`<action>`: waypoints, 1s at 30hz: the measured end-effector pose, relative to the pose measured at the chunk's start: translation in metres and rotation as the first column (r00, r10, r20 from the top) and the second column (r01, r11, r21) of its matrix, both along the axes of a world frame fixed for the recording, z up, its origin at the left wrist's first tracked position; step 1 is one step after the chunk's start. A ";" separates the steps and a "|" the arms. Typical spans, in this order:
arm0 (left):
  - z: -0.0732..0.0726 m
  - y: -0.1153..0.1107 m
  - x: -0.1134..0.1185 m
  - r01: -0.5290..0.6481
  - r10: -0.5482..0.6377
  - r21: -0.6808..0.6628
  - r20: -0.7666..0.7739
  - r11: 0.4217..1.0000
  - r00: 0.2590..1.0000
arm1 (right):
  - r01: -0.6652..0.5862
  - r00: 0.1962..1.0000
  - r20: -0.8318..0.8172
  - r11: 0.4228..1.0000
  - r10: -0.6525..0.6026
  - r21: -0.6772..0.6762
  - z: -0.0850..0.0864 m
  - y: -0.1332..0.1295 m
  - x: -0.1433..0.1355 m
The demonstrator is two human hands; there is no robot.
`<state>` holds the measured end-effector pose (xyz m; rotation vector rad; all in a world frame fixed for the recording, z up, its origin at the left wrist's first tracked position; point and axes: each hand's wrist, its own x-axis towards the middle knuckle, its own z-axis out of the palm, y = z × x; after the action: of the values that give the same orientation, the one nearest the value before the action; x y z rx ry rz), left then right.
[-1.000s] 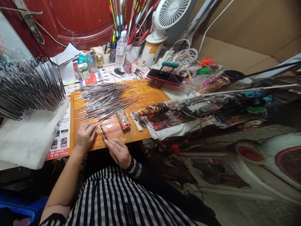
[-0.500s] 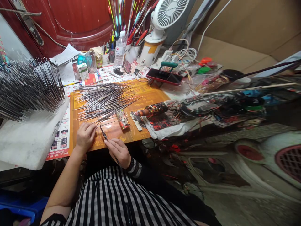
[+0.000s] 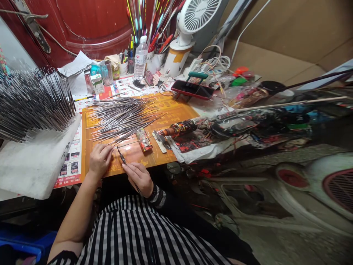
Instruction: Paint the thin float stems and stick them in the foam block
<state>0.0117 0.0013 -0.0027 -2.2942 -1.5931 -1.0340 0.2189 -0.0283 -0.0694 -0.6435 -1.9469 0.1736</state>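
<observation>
My left hand (image 3: pixel 99 160) is closed, its fingertips pinching the end of a thin stick (image 3: pixel 129 144) that points right over a small paint-spotted box (image 3: pixel 144 140). My right hand (image 3: pixel 138 178) is closed around a dark pen-like tool (image 3: pixel 121 156), whose tip is raised toward the stick, close to my left fingertips. Whether the tip touches the stick is too small to tell. Just beyond both hands, a pile of thin dark sticks (image 3: pixel 121 117) lies on the orange mat (image 3: pixel 168 106).
Many dark rods stand in a white foam block (image 3: pixel 41 158) at the left. Behind are a water bottle (image 3: pixel 141 58), a white fan (image 3: pixel 199 14) and a phone (image 3: pixel 192 89) on a stand. A stained brown-handled tool (image 3: pixel 182 127) lies right of the box.
</observation>
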 end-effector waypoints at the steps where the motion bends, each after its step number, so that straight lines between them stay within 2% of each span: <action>1: 0.000 0.000 0.000 0.002 -0.002 -0.001 0.001 1.000 1.000 | 0.000 1.000 0.004 1.000 0.000 0.001 0.001 0.000 0.000; 15: -0.001 0.000 -0.001 0.008 -0.008 0.004 -0.005 1.000 1.000 | 0.000 1.000 0.008 1.000 0.000 0.022 0.004 0.001 0.000; 21: -0.001 0.001 -0.002 0.015 -0.015 0.016 -0.015 1.000 1.000 | -0.077 0.994 -0.083 0.997 0.077 -0.001 0.005 0.001 0.008; 24: 0.000 0.001 -0.003 0.015 -0.015 0.014 -0.027 1.000 1.000 | -0.103 0.988 -0.117 0.995 0.101 -0.012 0.010 -0.001 0.025; 26: 0.002 0.001 -0.004 0.011 -0.010 0.019 -0.037 1.000 0.999 | -0.067 0.989 -0.135 0.998 0.065 -0.008 0.015 -0.002 0.045; 28: 0.005 0.002 -0.006 0.011 -0.010 0.028 -0.051 1.000 0.999 | 0.016 0.989 -0.143 1.000 -0.019 -0.020 0.021 -0.001 0.070; 30: 0.007 0.004 -0.007 0.020 -0.017 0.031 -0.070 0.999 0.997 | 0.151 0.975 -0.158 0.988 -0.156 -0.045 0.029 0.000 0.099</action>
<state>0.0046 0.0051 0.0042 -2.3024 -1.5215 -0.9654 0.3181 -0.0283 -0.0407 -0.7751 -1.7345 0.1569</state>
